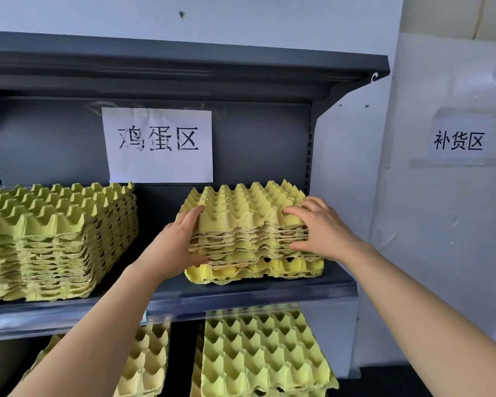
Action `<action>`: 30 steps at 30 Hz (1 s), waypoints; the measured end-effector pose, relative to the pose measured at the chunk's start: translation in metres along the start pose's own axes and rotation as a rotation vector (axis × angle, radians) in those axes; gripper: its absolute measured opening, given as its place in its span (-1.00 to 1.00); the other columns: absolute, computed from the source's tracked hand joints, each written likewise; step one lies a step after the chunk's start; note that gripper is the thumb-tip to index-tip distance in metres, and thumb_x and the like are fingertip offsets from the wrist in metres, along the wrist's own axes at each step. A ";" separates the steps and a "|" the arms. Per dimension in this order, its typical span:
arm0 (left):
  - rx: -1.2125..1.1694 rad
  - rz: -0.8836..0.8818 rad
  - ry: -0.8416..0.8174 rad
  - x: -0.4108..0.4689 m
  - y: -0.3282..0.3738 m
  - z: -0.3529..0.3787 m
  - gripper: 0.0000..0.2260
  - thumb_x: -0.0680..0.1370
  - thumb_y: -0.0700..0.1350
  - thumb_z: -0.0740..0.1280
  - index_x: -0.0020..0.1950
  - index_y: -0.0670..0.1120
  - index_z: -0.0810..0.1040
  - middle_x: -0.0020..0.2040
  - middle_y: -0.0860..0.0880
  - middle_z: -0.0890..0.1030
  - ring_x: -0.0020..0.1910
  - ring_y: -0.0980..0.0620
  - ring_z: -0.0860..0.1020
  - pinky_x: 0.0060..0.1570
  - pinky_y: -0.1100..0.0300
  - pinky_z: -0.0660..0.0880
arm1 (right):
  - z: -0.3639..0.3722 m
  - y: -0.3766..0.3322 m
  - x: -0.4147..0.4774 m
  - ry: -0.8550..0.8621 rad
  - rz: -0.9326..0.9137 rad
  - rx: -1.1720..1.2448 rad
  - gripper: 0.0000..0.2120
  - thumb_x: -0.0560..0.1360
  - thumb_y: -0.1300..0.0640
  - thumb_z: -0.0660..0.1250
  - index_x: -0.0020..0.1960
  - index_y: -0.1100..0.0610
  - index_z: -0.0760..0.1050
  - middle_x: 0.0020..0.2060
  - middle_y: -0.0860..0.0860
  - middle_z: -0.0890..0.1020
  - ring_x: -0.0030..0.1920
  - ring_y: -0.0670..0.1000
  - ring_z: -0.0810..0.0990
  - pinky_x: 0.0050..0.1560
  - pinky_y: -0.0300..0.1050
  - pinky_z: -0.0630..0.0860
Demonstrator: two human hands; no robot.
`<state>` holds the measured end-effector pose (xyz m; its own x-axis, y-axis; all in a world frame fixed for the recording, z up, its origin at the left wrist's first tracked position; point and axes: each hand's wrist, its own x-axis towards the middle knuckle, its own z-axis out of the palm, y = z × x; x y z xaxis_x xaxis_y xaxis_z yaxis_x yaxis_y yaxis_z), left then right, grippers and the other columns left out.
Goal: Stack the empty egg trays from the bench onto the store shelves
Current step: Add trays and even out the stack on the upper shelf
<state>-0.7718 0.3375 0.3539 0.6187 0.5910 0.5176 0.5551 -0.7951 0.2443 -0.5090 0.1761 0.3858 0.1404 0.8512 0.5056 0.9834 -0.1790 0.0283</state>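
Both arms extended forward, bare. Left hand [181, 242] and right hand [322, 227] grip trays [241, 213] from opposite sides, thumbs low, fingers over top.

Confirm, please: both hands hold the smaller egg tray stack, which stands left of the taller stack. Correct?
Only the side is wrong. In the head view, the left hand and right hand hold the smaller stack, but it stands right of the taller stack, not left.
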 end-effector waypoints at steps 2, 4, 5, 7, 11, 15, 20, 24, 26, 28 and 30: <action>-0.009 0.001 0.004 0.000 -0.001 0.000 -0.05 0.35 0.01 0.56 0.53 0.11 -0.02 0.42 0.02 0.31 0.23 -0.06 0.44 0.21 0.04 0.47 | 0.001 0.000 0.000 -0.029 0.003 -0.012 -0.18 0.31 -0.16 0.48 0.46 -0.10 0.18 0.42 0.02 0.24 0.45 0.01 0.04 0.40 0.03 0.14; -0.012 0.004 0.015 -0.002 -0.001 0.001 -0.08 0.37 0.01 0.54 0.53 0.07 -0.01 0.41 0.01 0.33 0.23 -0.07 0.45 0.22 0.03 0.47 | 0.003 0.001 -0.001 -0.026 -0.007 -0.050 -0.16 0.31 -0.15 0.48 0.47 -0.09 0.15 0.42 0.03 0.23 0.45 0.03 0.03 0.41 0.03 0.14; -0.007 0.008 0.024 -0.002 -0.001 0.001 -0.09 0.38 0.01 0.54 0.53 0.05 0.00 0.41 0.01 0.33 0.23 -0.06 0.45 0.21 0.02 0.47 | 0.004 0.001 -0.001 -0.015 -0.009 -0.056 -0.17 0.32 -0.12 0.48 0.47 -0.09 0.16 0.41 0.03 0.24 0.45 0.03 0.03 0.40 0.02 0.15; 0.002 0.012 0.041 -0.002 0.000 0.000 -0.11 0.39 0.02 0.52 0.53 0.04 0.01 0.40 0.00 0.35 0.23 -0.06 0.45 0.21 0.03 0.47 | 0.004 0.001 0.000 0.005 -0.008 -0.045 -0.20 0.33 -0.07 0.48 0.47 -0.07 0.16 0.40 0.04 0.25 0.44 0.04 0.05 0.41 0.00 0.17; 0.012 0.016 0.085 0.001 0.007 -0.008 -0.13 0.40 0.02 0.51 0.54 0.01 0.03 0.41 -0.02 0.34 0.30 -0.10 0.42 0.25 0.02 0.43 | -0.005 0.004 0.004 0.036 -0.015 0.009 -0.22 0.33 0.00 0.48 0.46 -0.06 0.19 0.36 0.04 0.28 0.42 0.01 0.08 0.38 -0.04 0.22; 0.029 0.031 0.160 0.005 0.017 -0.019 -0.13 0.41 0.02 0.51 0.54 0.00 0.04 0.43 -0.03 0.34 0.34 -0.13 0.39 0.26 0.00 0.41 | -0.022 0.009 0.010 0.090 -0.027 0.033 -0.24 0.35 0.04 0.48 0.46 -0.05 0.21 0.37 0.03 0.26 0.43 0.00 0.07 0.38 -0.03 0.22; 0.053 0.053 0.225 0.009 0.037 -0.021 -0.13 0.42 0.02 0.50 0.55 0.00 0.03 0.41 -0.02 0.35 0.27 -0.13 0.42 0.21 0.01 0.43 | -0.040 0.024 0.011 0.135 -0.027 0.054 -0.25 0.33 0.08 0.50 0.44 -0.04 0.26 0.35 0.04 0.29 0.43 0.00 0.08 0.40 -0.01 0.21; 0.053 0.070 0.159 0.012 0.051 -0.005 -0.14 0.42 0.07 0.49 0.55 0.01 0.02 0.42 0.00 0.34 0.29 -0.11 0.43 0.21 0.02 0.45 | -0.034 0.042 -0.003 0.093 0.016 0.059 -0.23 0.30 0.05 0.52 0.43 -0.05 0.27 0.33 0.05 0.31 0.41 0.02 0.11 0.39 0.01 0.25; 0.051 0.067 0.117 0.011 0.054 0.007 -0.13 0.43 0.08 0.48 0.55 0.02 0.00 0.42 0.01 0.34 0.28 -0.09 0.43 0.20 0.03 0.48 | -0.024 0.048 -0.012 0.065 0.038 0.060 -0.22 0.30 0.02 0.53 0.43 -0.06 0.27 0.33 0.04 0.31 0.41 0.01 0.11 0.40 0.01 0.24; 0.058 0.051 0.073 0.008 0.052 0.018 -0.13 0.45 0.09 0.45 0.56 0.03 -0.05 0.43 0.03 0.32 0.30 -0.08 0.41 0.20 0.05 0.48 | -0.011 0.051 -0.017 0.035 0.043 0.053 -0.22 0.30 0.00 0.53 0.44 -0.06 0.26 0.33 0.03 0.32 0.40 0.01 0.12 0.40 -0.01 0.24; 0.081 0.043 0.041 0.005 0.049 0.026 -0.12 0.47 0.12 0.42 0.57 0.05 -0.11 0.45 0.05 0.27 0.35 -0.07 0.37 0.22 0.05 0.46 | 0.002 0.053 -0.020 0.022 0.034 0.030 -0.22 0.32 -0.02 0.51 0.45 -0.06 0.25 0.34 0.04 0.31 0.41 0.02 0.12 0.40 -0.01 0.23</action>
<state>-0.7270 0.3048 0.3475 0.6208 0.5489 0.5597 0.5727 -0.8051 0.1544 -0.4597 0.1506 0.3753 0.1717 0.8340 0.5244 0.9812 -0.1925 -0.0150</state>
